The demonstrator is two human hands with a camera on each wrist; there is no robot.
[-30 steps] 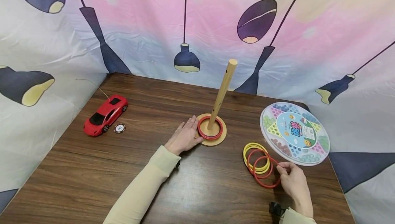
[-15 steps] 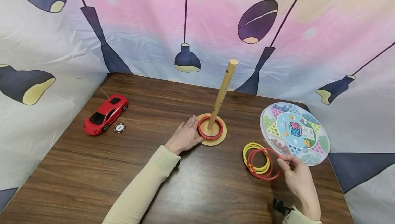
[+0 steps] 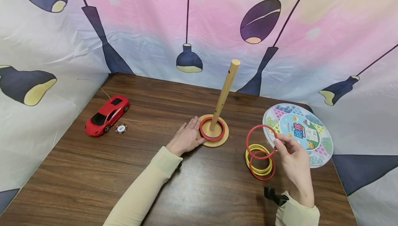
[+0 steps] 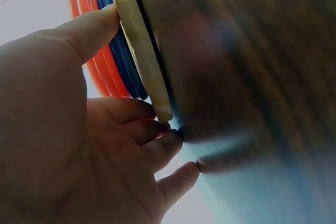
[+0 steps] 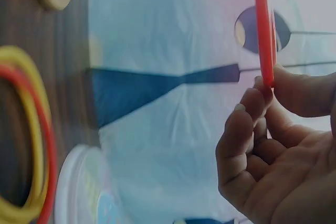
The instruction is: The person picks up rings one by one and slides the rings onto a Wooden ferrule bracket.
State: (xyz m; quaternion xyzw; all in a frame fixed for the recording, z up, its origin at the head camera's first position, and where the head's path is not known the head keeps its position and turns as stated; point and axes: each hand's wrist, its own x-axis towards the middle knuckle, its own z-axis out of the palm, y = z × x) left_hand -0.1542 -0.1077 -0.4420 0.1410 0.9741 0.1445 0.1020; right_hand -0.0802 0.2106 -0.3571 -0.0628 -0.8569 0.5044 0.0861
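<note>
In the head view a wooden post (image 3: 224, 94) rises from a round wooden base (image 3: 214, 145). Red rings (image 3: 223, 134) encircle its foot; the left wrist view shows dark blue rings (image 4: 127, 69) stacked beneath them. My left hand (image 3: 185, 138) rests against the base's left edge, thumb on its rim and fingers extended along the side. Thumb and fingertips of my right hand (image 3: 293, 160) pinch a thin red ring (image 3: 247, 140), raised above the table. Under it lie yellow rings (image 3: 247, 155) with another red ring (image 3: 262, 179) on them.
Behind my right hand lies a round Chinese checkers set (image 3: 323, 143) in a clear case. At the left stand a red toy car (image 3: 107, 115) with a wire antenna and a poker chip (image 3: 121, 128). A printed cloth (image 3: 149, 18) hangs behind the table (image 3: 211, 188).
My right hand has raised one red ring up and away from the pile, leaving the other red ring on the yellow ones. My left hand stays at the base.
</note>
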